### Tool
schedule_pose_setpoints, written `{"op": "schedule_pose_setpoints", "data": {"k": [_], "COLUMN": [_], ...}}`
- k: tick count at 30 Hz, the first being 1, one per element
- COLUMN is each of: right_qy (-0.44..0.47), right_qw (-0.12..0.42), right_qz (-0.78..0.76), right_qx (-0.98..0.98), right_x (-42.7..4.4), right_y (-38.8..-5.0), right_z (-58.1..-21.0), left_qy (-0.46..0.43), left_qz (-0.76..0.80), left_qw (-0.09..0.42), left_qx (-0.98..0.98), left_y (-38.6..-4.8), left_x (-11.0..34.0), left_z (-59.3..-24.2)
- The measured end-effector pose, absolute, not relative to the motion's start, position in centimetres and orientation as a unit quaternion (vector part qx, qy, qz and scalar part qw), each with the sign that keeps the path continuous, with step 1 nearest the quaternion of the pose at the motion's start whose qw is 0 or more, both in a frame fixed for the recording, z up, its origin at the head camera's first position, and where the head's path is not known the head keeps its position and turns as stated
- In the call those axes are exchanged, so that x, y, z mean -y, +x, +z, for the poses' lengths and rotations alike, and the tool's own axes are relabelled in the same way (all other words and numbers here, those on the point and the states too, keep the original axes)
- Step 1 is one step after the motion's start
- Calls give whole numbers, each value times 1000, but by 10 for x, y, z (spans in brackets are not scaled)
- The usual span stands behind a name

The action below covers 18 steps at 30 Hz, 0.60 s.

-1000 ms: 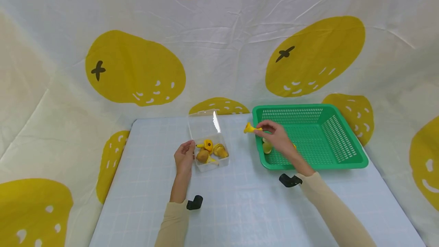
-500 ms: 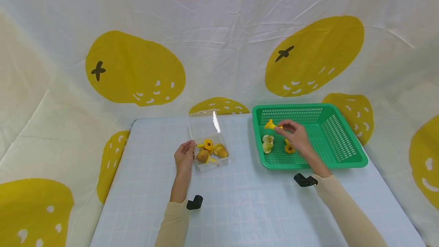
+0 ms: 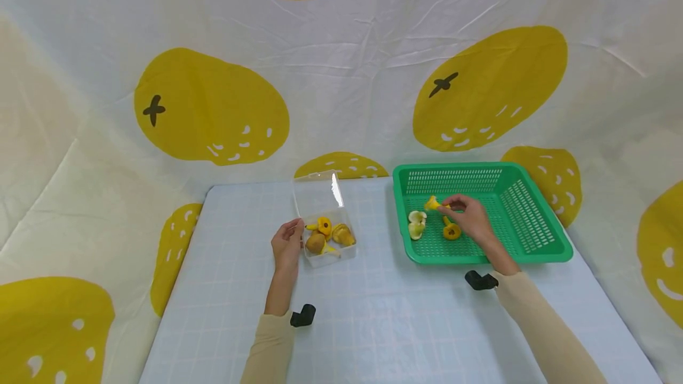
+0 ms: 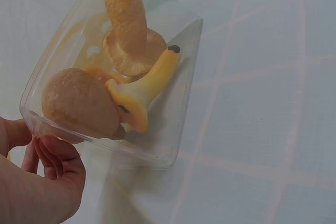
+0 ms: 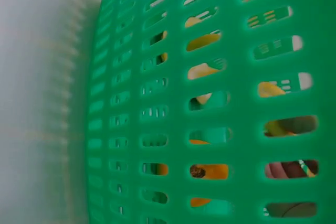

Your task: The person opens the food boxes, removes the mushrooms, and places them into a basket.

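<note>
My left hand (image 3: 287, 245) pinches the left rim of a clear plastic box (image 3: 332, 261), whose lid (image 3: 315, 189) stands up at the back. Inside are several mushrooms; the left wrist view shows a brown round-capped mushroom (image 4: 79, 102), a yellow one with a dark stem tip (image 4: 149, 90) and a tan one (image 4: 126, 17). Over on the right, my right hand (image 3: 472, 219) holds a yellow trumpet-shaped mushroom (image 3: 432, 202) by its stem, low within the green basket (image 3: 482, 259). Whether it touches the basket floor, I cannot tell.
Two more things lie in the basket: a yellow mushroom (image 3: 451, 231) and a pale green-white piece (image 3: 417, 225) by the left wall. The basket's slotted wall (image 5: 131, 103) blocks most of the right wrist view. A pale checked cloth (image 3: 363, 313) covers the table.
My right hand has carried the yellow mushroom rightward from the basket's left rim and lowered it inside, uncovering the pieces lying there. The left hand and the box have stayed put.
</note>
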State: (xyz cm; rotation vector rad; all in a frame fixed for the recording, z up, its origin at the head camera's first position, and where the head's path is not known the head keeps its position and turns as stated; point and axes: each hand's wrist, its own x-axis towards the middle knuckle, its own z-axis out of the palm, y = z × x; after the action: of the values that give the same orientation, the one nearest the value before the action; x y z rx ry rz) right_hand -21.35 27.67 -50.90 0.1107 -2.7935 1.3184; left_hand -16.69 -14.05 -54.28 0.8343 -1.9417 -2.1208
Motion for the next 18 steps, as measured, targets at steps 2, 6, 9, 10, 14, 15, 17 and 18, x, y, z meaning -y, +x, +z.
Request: {"op": "schedule_pose_setpoints", "data": {"k": [2,6,9,10,14,15,17,18], "right_qy": [39,47,58,61,84,90,101,104], "right_qw": [23,0,-32,-43,-62,-61,-57,-52], "right_qz": [410,387,381,380,374,371,366,367], "right_qx": [911,921,922,922,921,922,923,923], "right_x": [-277,-278,-279,-279,-279,-279,-278,-277], "right_y": [-215,-219,-221,-221,-221,-220,-218,-217], "right_z": [-510,-515,-517,-517,-516,-515,-513,-512], "left_qy": [278,280,282,282,282,282,281,281], "left_qz": [-707,-704,-702,-702,-703,-703,-703,-703], "left_qw": [73,70,67,67,67,67,68,69], "left_qx": [646,649,650,650,649,649,650,650], "left_y": [-167,-167,-167,-167,-168,-168,-168,-168], "left_x": [140,139,139,139,140,140,140,141], "left_z": [-543,-543,-542,-542,-542,-542,-542,-542]}}
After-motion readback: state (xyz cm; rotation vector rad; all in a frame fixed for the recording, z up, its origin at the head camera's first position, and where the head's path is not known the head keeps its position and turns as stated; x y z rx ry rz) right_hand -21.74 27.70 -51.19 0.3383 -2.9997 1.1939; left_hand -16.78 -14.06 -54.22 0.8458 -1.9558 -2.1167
